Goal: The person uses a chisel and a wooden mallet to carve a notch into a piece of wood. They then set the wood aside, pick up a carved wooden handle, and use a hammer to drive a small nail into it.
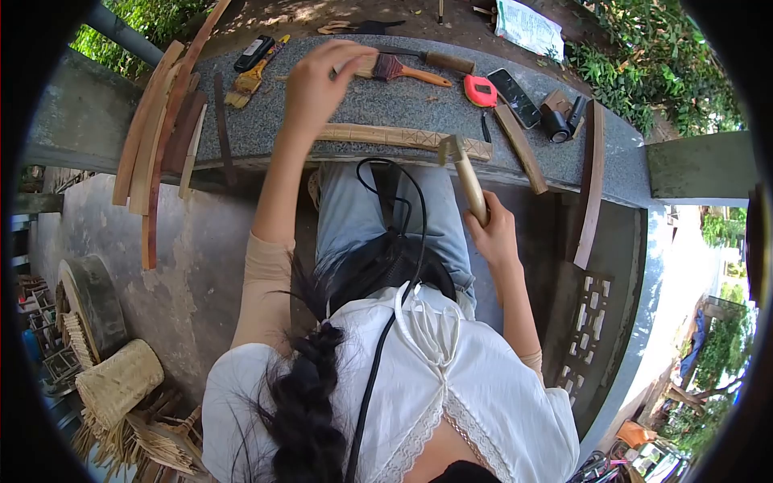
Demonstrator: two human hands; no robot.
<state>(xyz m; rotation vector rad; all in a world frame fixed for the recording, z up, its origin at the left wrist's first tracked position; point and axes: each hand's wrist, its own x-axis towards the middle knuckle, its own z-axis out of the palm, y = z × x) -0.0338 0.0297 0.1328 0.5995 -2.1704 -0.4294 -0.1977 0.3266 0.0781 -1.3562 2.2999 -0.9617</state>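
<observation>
My left hand (318, 84) is over the far side of the stone bench, thumb apart from the stretched fingers. Its fingertips overlap the bristles of a paintbrush (407, 72) with an orange handle. My right hand (495, 233) is wrapped round the pale wooden handle of a hammer (467, 181). The hammer's head lies over the right end of a wooden strip (378, 137) with crossed lines marked on it. That strip lies along the bench's near edge, in front of my lap. Behind the paintbrush is a knife (443, 60) with a wooden handle.
On the stone bench (274, 129) lie a red tape measure (481, 91), a phone (515, 97) and a yellow-handled brush (251, 79). Long wooden strips (153, 133) overhang its left side; another strip (593, 177) overhangs at right. A black cable (419, 209) hangs in front of me.
</observation>
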